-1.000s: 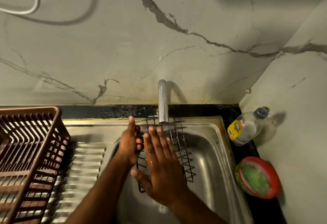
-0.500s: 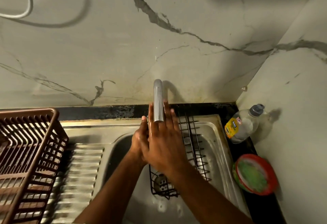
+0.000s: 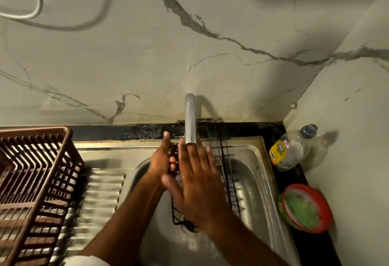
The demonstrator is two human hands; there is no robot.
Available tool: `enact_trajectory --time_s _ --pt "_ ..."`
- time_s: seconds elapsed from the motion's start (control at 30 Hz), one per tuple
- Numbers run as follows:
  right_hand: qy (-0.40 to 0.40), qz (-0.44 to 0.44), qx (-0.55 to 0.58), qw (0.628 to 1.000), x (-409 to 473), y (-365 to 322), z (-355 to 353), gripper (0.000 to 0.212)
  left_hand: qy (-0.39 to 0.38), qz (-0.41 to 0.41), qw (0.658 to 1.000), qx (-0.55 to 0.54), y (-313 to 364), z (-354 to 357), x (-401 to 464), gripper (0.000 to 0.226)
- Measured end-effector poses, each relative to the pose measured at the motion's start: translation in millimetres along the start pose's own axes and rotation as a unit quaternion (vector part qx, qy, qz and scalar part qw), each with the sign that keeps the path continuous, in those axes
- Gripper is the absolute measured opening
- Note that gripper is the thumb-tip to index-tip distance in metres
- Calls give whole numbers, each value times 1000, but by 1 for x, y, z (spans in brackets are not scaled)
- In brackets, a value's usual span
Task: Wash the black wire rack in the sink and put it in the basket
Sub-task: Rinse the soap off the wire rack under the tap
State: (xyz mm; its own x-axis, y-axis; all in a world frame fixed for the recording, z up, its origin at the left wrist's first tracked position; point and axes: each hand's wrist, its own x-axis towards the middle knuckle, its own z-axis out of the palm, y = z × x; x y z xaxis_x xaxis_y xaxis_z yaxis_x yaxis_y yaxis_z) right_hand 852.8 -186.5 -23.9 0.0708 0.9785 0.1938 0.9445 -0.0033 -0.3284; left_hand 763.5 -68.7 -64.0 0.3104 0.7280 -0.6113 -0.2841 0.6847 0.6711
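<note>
Over sink (image 3: 259,181), under tap (image 3: 190,118): black wire rack (image 3: 228,183) gripped by left hand (image 3: 162,158), rubbed by flat right hand (image 3: 197,183). Judged stiff, light, slippery; best gripped at rim.

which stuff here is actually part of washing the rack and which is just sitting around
In use: black wire rack, sink, tap, brown basket, left hand gripping the rack, right hand flat on it.

Lying about: clear bottle, red-rimmed tub, white cable.
</note>
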Motion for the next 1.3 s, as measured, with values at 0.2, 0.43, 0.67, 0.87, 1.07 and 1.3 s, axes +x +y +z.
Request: enact_trajectory --time_s 0.2,0.43,0.67,0.87,1.07,1.3 --pt "-27 55 33 998 63 5 -3 82 22 7 999 -41 -18 -27 3 72" --pt "-48 -45 15 998 -25 7 16 75 25 9 997 -70 4 -31 3 59" --pt "-6 32 18 999 19 27 19 71 23 6 998 -58 2 -31 -8 57" --pt "-58 21 14 998 73 24 16 83 12 5 995 -103 2 -40 -13 59" --pt "-71 3 34 997 -37 27 22 69 -5 10 995 -103 7 -57 -9 61" --pt "-25 104 132 985 -7 43 12 71 6 37 995 -88 14 -44 -19 63"
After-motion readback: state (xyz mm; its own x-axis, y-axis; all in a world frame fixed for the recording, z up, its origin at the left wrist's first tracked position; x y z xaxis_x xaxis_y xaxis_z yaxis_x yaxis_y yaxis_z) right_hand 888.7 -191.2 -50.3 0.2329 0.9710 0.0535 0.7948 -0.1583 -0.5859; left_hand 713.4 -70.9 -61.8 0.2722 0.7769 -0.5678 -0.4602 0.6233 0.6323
